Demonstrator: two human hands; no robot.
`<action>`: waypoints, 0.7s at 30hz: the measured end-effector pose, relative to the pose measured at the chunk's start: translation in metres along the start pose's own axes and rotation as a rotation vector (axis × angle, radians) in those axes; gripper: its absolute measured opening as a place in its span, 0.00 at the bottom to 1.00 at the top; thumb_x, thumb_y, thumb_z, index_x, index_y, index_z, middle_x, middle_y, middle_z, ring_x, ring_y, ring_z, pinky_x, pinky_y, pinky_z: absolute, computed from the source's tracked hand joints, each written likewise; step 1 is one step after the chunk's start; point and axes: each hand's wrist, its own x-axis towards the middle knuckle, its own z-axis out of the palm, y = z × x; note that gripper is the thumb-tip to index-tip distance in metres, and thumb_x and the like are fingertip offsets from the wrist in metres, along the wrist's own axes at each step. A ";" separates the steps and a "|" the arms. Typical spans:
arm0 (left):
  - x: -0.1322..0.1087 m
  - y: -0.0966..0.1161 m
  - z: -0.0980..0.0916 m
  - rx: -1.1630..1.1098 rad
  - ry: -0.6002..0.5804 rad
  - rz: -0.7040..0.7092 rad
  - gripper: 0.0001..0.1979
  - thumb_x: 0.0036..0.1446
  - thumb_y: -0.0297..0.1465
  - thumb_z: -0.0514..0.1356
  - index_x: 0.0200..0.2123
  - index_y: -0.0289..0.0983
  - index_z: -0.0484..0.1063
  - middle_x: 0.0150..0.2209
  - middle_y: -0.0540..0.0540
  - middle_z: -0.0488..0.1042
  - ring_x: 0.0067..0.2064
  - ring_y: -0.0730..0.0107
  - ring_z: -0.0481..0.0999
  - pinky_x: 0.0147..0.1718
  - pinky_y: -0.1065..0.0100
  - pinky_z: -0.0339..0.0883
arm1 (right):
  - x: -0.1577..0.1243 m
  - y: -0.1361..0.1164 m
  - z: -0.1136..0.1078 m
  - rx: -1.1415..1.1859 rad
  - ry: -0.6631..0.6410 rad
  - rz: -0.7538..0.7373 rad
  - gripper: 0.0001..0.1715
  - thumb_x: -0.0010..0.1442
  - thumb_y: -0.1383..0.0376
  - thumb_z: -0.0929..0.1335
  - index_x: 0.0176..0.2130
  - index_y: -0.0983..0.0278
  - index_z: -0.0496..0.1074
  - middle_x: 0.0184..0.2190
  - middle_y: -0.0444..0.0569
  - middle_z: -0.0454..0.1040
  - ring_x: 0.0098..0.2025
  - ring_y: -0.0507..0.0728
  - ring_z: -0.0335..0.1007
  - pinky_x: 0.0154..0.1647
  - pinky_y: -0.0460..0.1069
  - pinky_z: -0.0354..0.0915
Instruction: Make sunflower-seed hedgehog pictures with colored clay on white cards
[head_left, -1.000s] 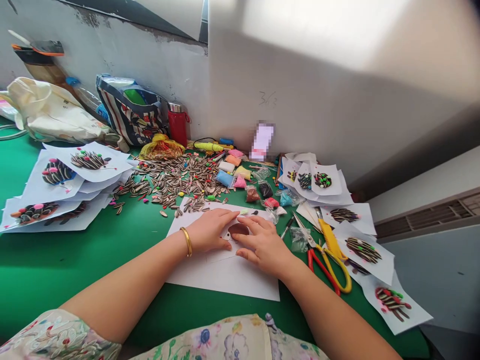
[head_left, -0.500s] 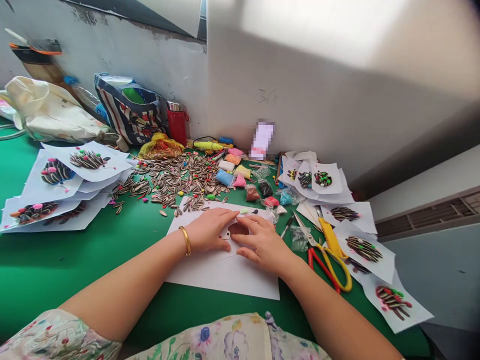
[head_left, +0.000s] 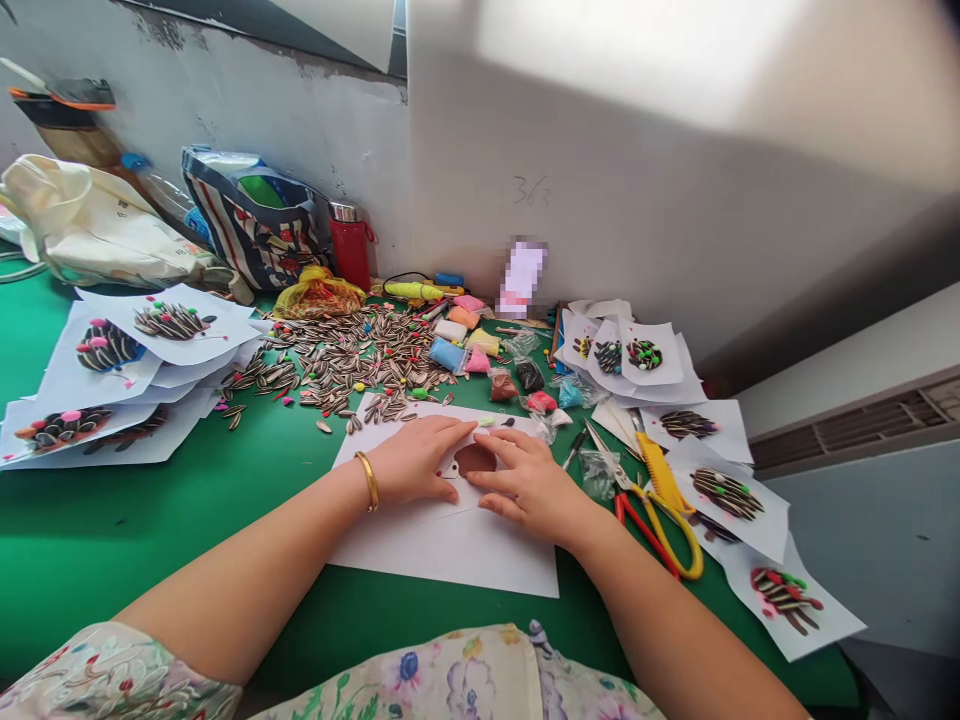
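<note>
A flat brown oval of modelling clay (head_left: 475, 461) lies on the white paper (head_left: 450, 550) in front of me. Against its left end is a small white piece with a dark dot (head_left: 453, 469). My left hand (head_left: 416, 460) rests on the paper to the left of the oval, fingers stretched and thumb apart. From the right, my right hand (head_left: 532, 485) reaches its spread fingers to the oval's edge. Neither hand grips anything. Just above the fingers are a small green clay piece (head_left: 487, 422) and a dark one (head_left: 508, 422).
Striped sunflower seeds (head_left: 360, 355) are heaped beyond the paper, with bagged coloured clay (head_left: 502, 385) beside them. Scissors (head_left: 637, 490) and a yellow cutter (head_left: 660, 478) lie to my right. Sheets with seed-covered figures (head_left: 172, 320) are stacked left and right. A red flask (head_left: 349, 250) stands behind.
The fingers of my right hand have shifted very slightly at the brown oval, showing a little more of it. My left hand stays in place. The whole view has drifted slightly.
</note>
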 end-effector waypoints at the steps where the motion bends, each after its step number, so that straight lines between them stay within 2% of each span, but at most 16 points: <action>1: 0.000 0.000 0.000 -0.001 -0.001 -0.003 0.47 0.42 0.40 0.72 0.64 0.41 0.57 0.60 0.37 0.67 0.61 0.47 0.66 0.58 0.51 0.60 | 0.000 0.000 0.000 -0.001 -0.009 -0.006 0.19 0.65 0.54 0.67 0.54 0.50 0.75 0.67 0.49 0.57 0.67 0.66 0.50 0.63 0.65 0.53; 8: 0.000 -0.001 0.002 -0.017 -0.001 -0.005 0.49 0.41 0.39 0.73 0.65 0.39 0.56 0.60 0.37 0.67 0.61 0.47 0.65 0.59 0.51 0.59 | 0.002 -0.003 0.000 -0.003 0.020 -0.018 0.19 0.66 0.53 0.65 0.54 0.51 0.74 0.67 0.50 0.57 0.67 0.65 0.50 0.64 0.65 0.53; 14: 0.000 -0.001 0.002 -0.015 -0.010 -0.001 0.49 0.42 0.39 0.73 0.65 0.39 0.56 0.60 0.37 0.67 0.61 0.48 0.65 0.59 0.51 0.59 | 0.003 -0.004 0.005 0.002 -0.038 -0.025 0.21 0.65 0.53 0.66 0.56 0.51 0.72 0.68 0.51 0.53 0.67 0.69 0.47 0.63 0.67 0.54; 18: -0.001 -0.003 0.003 -0.014 -0.005 -0.015 0.50 0.41 0.41 0.73 0.65 0.39 0.55 0.61 0.36 0.66 0.61 0.46 0.65 0.59 0.50 0.59 | 0.005 -0.005 0.006 -0.005 0.006 0.011 0.23 0.64 0.53 0.67 0.57 0.52 0.71 0.67 0.51 0.56 0.67 0.68 0.49 0.64 0.66 0.54; 21: -0.001 -0.003 0.003 -0.021 -0.005 -0.019 0.50 0.41 0.41 0.73 0.65 0.39 0.55 0.61 0.36 0.66 0.61 0.46 0.65 0.59 0.50 0.59 | 0.006 -0.007 0.006 -0.010 -0.018 0.045 0.26 0.63 0.52 0.67 0.60 0.53 0.68 0.67 0.53 0.55 0.67 0.68 0.49 0.64 0.66 0.53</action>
